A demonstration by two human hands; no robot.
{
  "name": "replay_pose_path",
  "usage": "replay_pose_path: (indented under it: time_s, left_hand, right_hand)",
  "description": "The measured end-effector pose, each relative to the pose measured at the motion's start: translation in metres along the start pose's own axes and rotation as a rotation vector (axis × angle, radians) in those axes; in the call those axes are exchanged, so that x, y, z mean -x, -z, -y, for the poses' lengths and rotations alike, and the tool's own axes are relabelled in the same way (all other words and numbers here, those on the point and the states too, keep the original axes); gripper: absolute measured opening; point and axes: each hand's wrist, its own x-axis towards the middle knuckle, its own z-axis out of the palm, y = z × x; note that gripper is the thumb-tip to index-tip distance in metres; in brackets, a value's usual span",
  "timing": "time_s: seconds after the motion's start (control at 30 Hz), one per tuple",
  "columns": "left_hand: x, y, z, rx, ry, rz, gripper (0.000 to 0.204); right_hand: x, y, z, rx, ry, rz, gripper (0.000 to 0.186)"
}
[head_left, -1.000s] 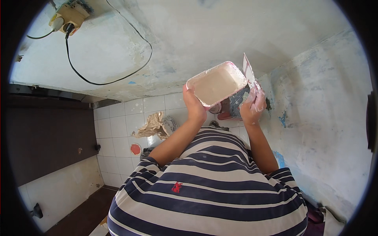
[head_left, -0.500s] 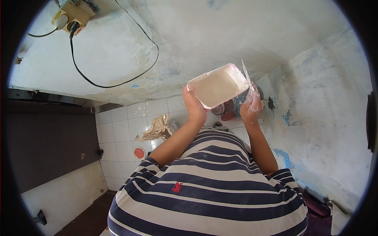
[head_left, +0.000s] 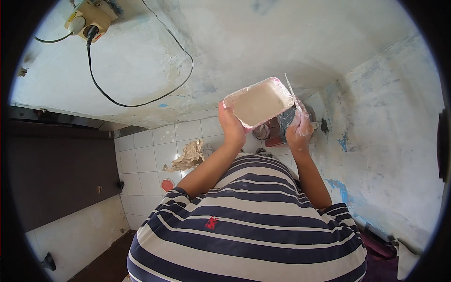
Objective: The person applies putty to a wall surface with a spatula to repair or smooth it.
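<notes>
My left hand (head_left: 231, 124) grips the near left side of a rectangular tub (head_left: 283, 95), its thumb over the rim. Inside the tub lies a smooth off-white paste (head_left: 256, 104), with smears along the rim. At the tub's right end, my right hand (head_left: 299, 132) is closed around a thin flat spreading blade (head_left: 290, 86) smeared with white. The blade stands nearly upright, seen almost edge-on, close to the rim; whether it touches cannot be told. White paste coats several fingers of this hand, and the blade's lower part is hidden in it.
A patchy wall (head_left: 235, 47) rises ahead, another (head_left: 376, 122) at the right. A black cable (head_left: 191, 61) hangs from a socket block (head_left: 91, 21). On the tiled floor (head_left: 145, 160) lie crumpled brown paper (head_left: 187, 156) and a red round thing (head_left: 167, 184); a dark bucket (head_left: 285, 120) stands below the tub.
The blade's tip has tilted slightly left, toward the tub. Both hands keep their hold, and the tub stays almost in place.
</notes>
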Motion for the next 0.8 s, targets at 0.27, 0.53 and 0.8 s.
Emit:
replay_pose_path:
  time_s: [0.27,0.53,0.8]
  left_hand:
    - [-0.009,0.015,0.011,-0.032,-0.026,0.040,0.039]
    - [-0.010,0.018,0.011,-0.127,-0.052,0.044,0.037]
    - [-0.012,0.020,0.014,-0.118,-0.036,0.051,0.038]
  right_hand:
    - [-0.003,-0.019,-0.013,-0.080,0.094,-0.018,0.035]
    - [0.009,-0.024,-0.030,-0.092,0.094,0.014,0.043]
    - [0.002,-0.007,-0.008,-0.043,0.123,0.024,0.047]
